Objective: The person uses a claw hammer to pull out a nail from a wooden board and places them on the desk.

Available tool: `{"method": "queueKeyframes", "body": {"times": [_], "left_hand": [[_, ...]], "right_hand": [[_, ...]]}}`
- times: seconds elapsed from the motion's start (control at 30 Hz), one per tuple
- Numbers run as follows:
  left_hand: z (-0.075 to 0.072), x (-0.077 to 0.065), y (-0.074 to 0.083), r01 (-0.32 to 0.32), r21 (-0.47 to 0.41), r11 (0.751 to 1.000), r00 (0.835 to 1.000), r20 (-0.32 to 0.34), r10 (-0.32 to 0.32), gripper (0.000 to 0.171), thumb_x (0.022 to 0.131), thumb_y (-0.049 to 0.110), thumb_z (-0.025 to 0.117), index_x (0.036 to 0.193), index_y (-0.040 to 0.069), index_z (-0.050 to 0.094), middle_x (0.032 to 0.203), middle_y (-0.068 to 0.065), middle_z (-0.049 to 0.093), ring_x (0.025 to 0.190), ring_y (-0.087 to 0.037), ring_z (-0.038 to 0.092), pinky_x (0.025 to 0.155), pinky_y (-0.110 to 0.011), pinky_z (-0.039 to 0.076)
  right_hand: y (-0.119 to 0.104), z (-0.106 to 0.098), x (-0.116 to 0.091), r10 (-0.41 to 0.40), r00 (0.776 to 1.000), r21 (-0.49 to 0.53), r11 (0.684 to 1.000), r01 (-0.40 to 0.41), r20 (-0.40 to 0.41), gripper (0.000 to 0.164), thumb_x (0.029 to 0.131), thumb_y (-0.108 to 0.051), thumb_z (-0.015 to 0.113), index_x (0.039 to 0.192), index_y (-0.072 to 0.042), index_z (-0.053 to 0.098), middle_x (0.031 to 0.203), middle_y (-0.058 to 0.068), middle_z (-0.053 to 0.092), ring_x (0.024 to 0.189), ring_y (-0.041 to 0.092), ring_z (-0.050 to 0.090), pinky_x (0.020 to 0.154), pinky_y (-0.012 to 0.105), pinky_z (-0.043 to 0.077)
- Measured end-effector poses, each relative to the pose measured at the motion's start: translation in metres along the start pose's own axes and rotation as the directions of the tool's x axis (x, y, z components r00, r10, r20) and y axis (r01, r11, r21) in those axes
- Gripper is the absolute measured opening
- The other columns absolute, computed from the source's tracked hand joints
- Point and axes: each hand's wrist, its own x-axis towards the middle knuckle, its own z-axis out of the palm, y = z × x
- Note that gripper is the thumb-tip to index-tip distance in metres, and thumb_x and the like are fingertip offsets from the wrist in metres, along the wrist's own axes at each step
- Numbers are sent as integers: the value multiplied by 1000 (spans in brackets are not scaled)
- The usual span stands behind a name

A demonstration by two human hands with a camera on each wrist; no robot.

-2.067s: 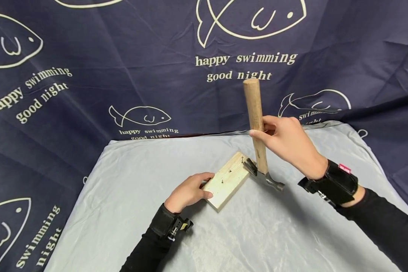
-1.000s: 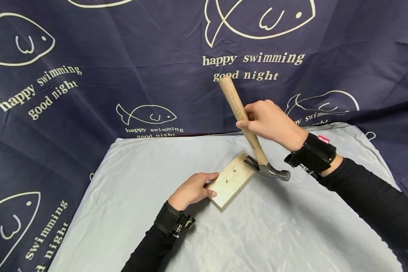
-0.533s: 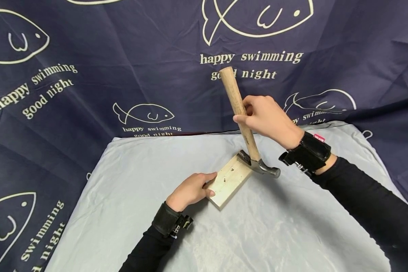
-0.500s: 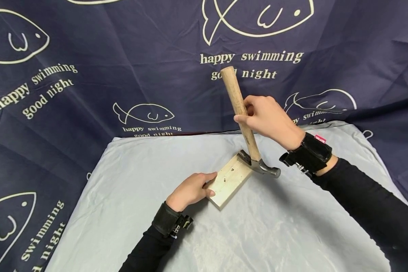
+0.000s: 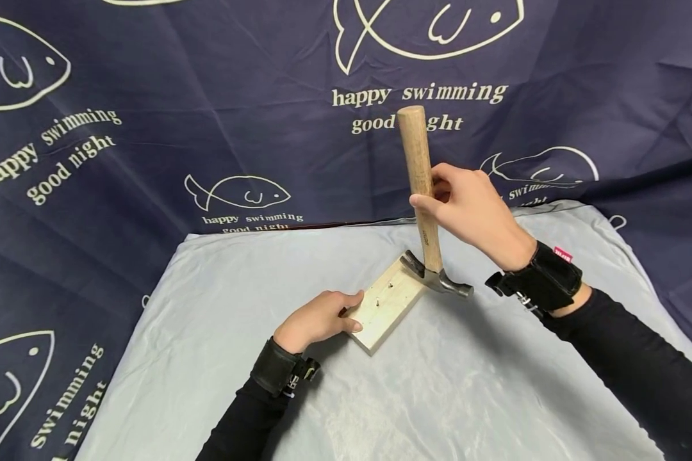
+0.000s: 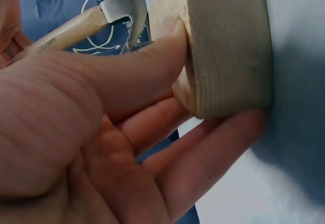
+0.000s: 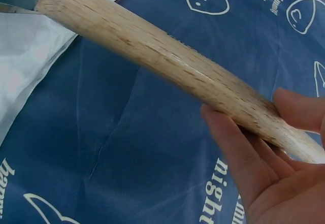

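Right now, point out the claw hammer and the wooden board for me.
Claw hammer [image 5: 428, 229]: head view, lower part of its handle.
Wooden board [image 5: 387, 305]: head view, middle of its top face.

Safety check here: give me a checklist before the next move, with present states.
1. Left hand holding the board: ok, at its near end.
2. Right hand gripping the hammer: ok, by the handle.
3. Left hand clear of the hammer head: ok, apart.
4. Claw seated: cannot tell, contact spot hidden.
5. No protruding nails: not ok, two stand up.
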Motion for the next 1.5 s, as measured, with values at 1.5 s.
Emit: {"method": "queueKeyframes", "body": {"times": [1.5], "left_hand": [[1, 4, -2, -13, -9, 1000, 1000, -11, 13, 67, 94, 18, 74, 153, 4, 45, 156, -11, 50, 136, -20, 57, 101, -34, 50]], "right_hand": [[81, -5, -80, 211, 906, 446, 895, -27, -368, 23, 95, -7, 74, 117, -1, 70, 94, -18, 75, 84, -2, 74, 73, 17, 59]]}}
